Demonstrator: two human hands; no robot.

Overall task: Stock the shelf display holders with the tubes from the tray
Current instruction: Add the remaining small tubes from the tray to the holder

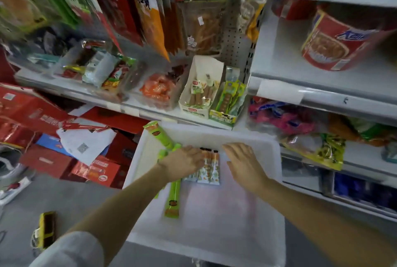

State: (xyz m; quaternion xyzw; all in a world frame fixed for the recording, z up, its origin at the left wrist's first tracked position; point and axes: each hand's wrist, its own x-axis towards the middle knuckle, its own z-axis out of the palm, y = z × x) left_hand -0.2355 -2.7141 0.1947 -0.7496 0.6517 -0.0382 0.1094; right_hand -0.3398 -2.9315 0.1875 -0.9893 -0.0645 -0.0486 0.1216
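In the tray (247,219), green tubes (171,198).

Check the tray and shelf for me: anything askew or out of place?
One green tube leans up over the tray's far left rim instead of lying flat like the other. On the floor at left, red boxes and papers lie in a jumbled heap. The holders stand upright.
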